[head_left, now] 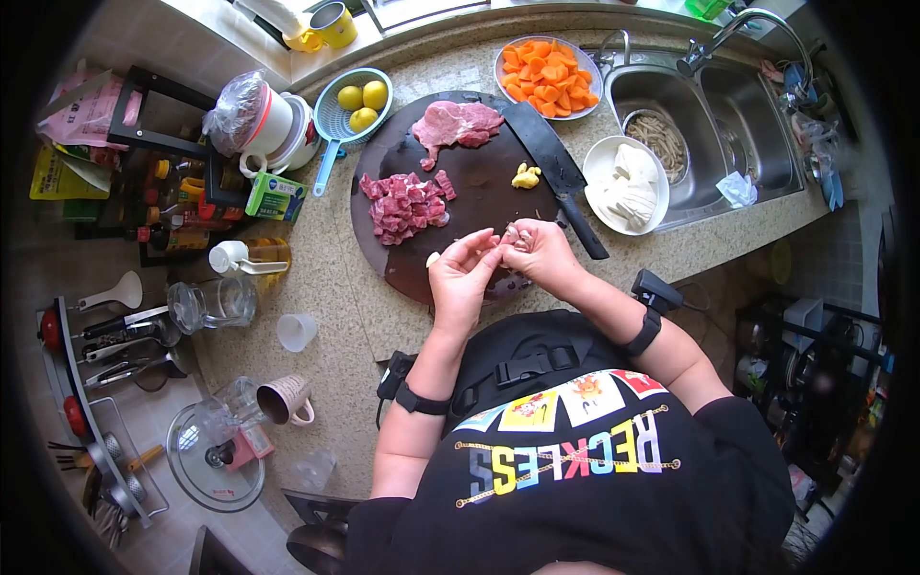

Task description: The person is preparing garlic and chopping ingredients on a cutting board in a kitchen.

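Observation:
My left hand point(462, 276) and my right hand point(542, 257) meet over the near edge of a round dark cutting board point(470, 182). The fingertips of both are pinched together around garlic point(520, 237) with pale purplish skin. A small white clove point(433, 259) shows at the side of my left hand. Bits of skin lie on the board below the hands. Also on the board are diced raw meat point(402, 206), a larger meat piece point(460, 125) and peeled ginger point(525, 176). A black cleaver point(546, 153) rests along its right side.
Sliced carrots fill a plate point(500, 77) at the back. A white bowl point(596, 203) with pale food stands before the double sink point(709, 192). To the left are a blue strainer point(331, 123), an oil jug point(251, 256), a plastic cup point(297, 333) and a mug point(286, 398).

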`<state>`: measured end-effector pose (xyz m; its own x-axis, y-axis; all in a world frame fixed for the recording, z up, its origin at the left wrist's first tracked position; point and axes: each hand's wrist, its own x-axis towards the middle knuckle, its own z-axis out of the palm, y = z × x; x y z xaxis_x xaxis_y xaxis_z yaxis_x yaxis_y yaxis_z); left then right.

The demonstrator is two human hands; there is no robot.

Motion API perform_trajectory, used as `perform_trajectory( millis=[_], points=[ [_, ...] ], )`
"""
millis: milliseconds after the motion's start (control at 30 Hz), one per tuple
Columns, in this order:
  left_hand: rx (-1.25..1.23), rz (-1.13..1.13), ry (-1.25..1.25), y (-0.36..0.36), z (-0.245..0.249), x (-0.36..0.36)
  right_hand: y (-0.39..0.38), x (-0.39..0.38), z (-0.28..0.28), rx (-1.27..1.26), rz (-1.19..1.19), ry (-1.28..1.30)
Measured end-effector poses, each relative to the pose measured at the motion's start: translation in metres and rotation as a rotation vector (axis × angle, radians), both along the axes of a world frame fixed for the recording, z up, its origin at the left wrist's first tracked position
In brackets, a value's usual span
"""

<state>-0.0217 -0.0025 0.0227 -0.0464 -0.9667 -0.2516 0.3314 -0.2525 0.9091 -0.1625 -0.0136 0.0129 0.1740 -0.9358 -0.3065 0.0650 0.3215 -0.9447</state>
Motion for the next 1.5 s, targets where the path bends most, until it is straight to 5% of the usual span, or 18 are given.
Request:
perform_trajectory(
  millis=[733, 1300, 1500],
  points=[
    [0.131, -0.082, 0.13, 0.003, -0.005, 0.008, 0.001, -0.002, 0.013, 0.191, 0.0, -0.135],
    [0.211, 0.013, 0.279, 0.002, -0.007, 0.011, -0.004, -0.005, 0.012, 0.404, -0.01, -0.501],
    [0.191, 0.022, 0.314, 0.002, -0.01, 0.012, -0.006, -0.006, 0.02, 0.373, 0.01, -0.384]
  ],
)
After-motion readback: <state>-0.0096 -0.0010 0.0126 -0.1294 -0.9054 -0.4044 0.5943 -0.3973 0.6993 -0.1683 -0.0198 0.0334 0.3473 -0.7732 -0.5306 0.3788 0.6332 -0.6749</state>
